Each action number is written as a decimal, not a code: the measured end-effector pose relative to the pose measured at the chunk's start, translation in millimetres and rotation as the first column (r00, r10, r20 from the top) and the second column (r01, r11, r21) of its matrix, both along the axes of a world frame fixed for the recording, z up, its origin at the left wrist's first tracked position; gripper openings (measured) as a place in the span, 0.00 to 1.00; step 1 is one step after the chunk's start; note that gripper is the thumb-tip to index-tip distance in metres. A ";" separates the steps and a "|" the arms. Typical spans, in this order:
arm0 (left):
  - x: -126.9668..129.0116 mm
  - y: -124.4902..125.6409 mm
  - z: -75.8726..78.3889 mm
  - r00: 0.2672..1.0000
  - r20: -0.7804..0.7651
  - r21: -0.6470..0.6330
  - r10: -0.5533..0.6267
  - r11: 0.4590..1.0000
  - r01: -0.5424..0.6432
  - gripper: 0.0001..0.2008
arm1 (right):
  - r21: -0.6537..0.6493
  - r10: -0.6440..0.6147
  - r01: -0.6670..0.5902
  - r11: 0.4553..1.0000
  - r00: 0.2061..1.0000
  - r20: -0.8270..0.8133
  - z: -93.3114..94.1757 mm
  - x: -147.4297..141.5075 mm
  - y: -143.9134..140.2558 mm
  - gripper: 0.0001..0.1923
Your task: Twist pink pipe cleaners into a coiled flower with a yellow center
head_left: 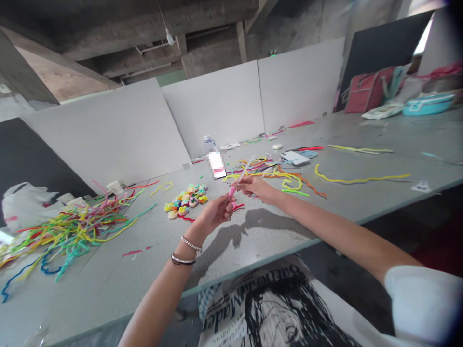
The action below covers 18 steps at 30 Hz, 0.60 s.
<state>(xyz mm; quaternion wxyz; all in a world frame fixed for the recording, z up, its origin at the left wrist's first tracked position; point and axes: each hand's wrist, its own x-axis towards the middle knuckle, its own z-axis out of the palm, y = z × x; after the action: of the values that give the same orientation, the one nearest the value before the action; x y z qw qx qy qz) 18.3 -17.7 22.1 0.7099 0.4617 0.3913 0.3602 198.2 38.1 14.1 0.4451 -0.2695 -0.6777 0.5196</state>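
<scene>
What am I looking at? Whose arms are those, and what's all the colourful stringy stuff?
The camera sits on a person's head, looking down, so the two bare arms are that person's own. The left hand, with bracelets on its wrist, and the right hand both pinch one thin pink fuzzy craft stem over a long grey table. On the table lie a big tangled heap of colourful fuzzy stems, a cluster of small fuzzy flowers, a long yellow stem and a clear plastic bottle.
</scene>
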 end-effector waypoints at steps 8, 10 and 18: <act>1.1 3.1 -3.5 1.000 0.007 -0.002 0.031 1.000 -0.031 0.11 | -0.045 0.000 -0.002 0.999 0.998 -0.056 3.8 -2.7 -5.2 0.20; 1.8 2.6 -3.0 1.000 0.020 0.010 0.023 1.000 -0.023 0.11 | -0.061 -0.010 0.006 0.998 0.998 -0.065 3.5 -3.4 -5.4 0.21; 2.5 0.7 -5.8 0.996 -0.004 0.089 0.088 0.992 -0.087 0.14 | -0.083 0.015 -0.019 0.996 0.999 -0.047 1.5 -2.8 -4.5 0.23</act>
<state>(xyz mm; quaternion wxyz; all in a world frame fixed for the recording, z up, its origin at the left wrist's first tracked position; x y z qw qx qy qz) 20.7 -17.1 16.3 0.6707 0.4765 0.3975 0.4063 195.4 33.5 15.5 0.4445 -0.2699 -0.6471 0.5575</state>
